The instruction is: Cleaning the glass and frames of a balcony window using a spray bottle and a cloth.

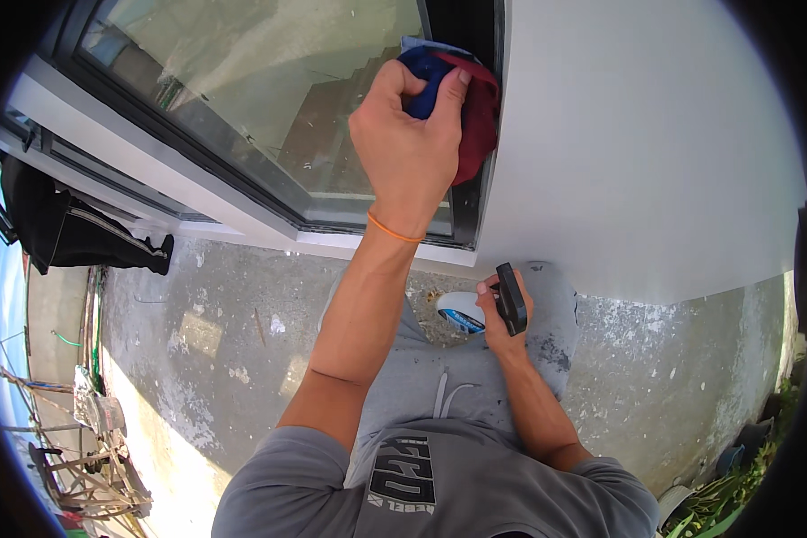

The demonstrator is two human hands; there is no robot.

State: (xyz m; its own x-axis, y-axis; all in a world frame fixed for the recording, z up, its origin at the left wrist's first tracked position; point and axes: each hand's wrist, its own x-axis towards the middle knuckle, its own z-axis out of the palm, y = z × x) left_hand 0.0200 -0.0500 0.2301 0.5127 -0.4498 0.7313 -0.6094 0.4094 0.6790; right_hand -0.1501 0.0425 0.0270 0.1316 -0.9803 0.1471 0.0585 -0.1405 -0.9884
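Observation:
My left hand, an orange band at its wrist, is closed on a bunched cloth in dark red and blue. The cloth lies against the black frame at the right side of a glass pane. Lower down, over my lap, my right hand grips a white spray bottle with a blue label. Its black spray head sticks up by the fingers, and the bottle's body points left.
A pale smooth wall stands right of the window, above a worn concrete floor. Black clothing hangs at the left. Piled wood is at the lower left, and green plants with pots line the lower right.

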